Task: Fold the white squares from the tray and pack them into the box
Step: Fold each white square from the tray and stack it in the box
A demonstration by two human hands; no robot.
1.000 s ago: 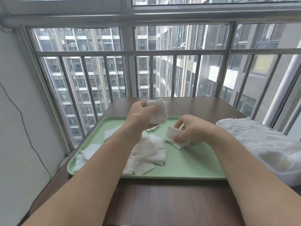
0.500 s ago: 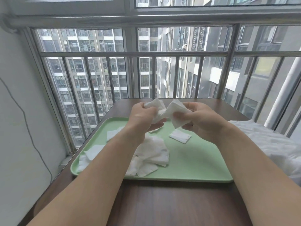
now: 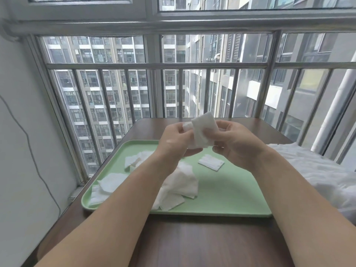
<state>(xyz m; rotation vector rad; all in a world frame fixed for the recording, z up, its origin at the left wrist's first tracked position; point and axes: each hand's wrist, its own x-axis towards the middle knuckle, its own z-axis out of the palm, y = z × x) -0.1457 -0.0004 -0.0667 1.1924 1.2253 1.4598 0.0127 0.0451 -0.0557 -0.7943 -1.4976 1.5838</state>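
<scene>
White held square: raised above the far half of the tray, between both hands, one flat face towards the camera.
Left hand: grip closed on the square's left edge, fingers curled round it. A smaller white bit shows at the fingertips; cannot tell if it is the same piece.
Right hand: grip pinches the square's right side, thumb on the near face, other fingers curled behind.
Folded square: flat on the tray, right of centre, apart from the rest.
Loose pile: several unfolded squares overlapping mid-tray, partly hidden by the left forearm.
Other squares: far-left cluster and near-left cluster, both on the tray.
Tray: pale green, rectangular, sits on the worktop.
Worktop: dark brown wood grain.
Right edge: white crumpled material just beside the tray; cannot tell whether it sits in the box.
Background: metal window bars with apartment blocks beyond; thin cable on the left wall.
</scene>
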